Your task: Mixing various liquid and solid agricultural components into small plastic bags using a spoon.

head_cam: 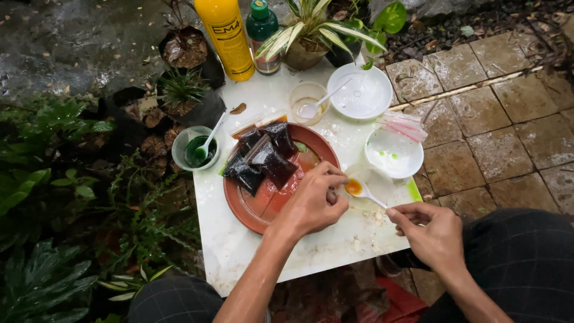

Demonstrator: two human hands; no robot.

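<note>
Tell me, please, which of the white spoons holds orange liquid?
The white spoon in the right hand; the ones in the green cup and clear cup stand unheld.

Desk [239, 251] white, stained; plate [251, 206] terracotta red, carrying black glossy packets [266, 158]. Bottle [229, 39] yellow; second bottle [262, 33] green; cup [196, 149] holds dark green liquid, spoon [359, 189] white with orange liquid. Trousers [520, 257] dark, thin pale check.

My left hand [314, 200] reaches forward on a bare, outstretched forearm, fingers curled and pinched together at the tips. My right hand [431, 232] sits lower and nearer my knee, its grip closed thumb against forefinger, wrist bent inward.
</note>
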